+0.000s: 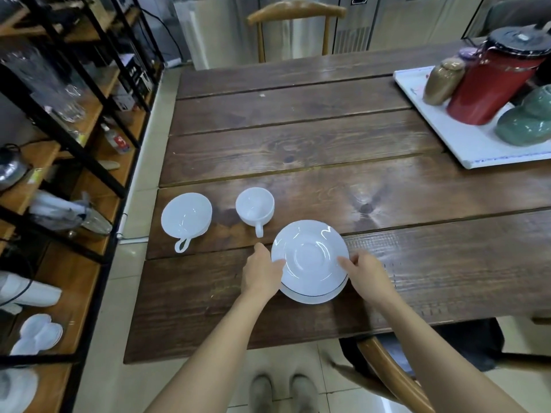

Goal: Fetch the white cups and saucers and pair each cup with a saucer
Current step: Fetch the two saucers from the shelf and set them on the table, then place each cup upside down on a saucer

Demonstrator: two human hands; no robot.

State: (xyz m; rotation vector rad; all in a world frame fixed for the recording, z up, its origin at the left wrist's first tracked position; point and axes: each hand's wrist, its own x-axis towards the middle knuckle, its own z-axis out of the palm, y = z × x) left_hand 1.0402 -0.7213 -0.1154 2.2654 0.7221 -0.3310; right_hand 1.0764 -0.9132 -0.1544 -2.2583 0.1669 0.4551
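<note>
Dark plank table [298,138] beside a black-framed shelving unit [74,138], seen from above. Near the table's front edge lies a stack of white saucers [310,260]; a dark line between the rims shows at least two, though the exact count cannot be told. The left hand [261,271] grips the stack's left rim, thumb lying on the top saucer and fingers curled below the edge. The right hand [368,271] grips the right rim in the same manner, thumb on top. Both hands are thus partly closed on the stack, which appears to rest on or just above the wood; which of the two cannot be told.

Just beyond and to the left of the stack stands a white cup [255,205], upright, its handle pointing toward the person and ending close to the left hand. Farther left, near the table's left edge, sits a wider white cup [186,214], also upright, handle toward the person. Neither cup is on a saucer, and the two stand apart from each other.

At the far right corner a white tray [465,150] carries a red flask with a black lid [495,81], a brown jar [442,81] and a green vessel [527,120]. A wooden chair [295,13] stands at the far end.
</note>
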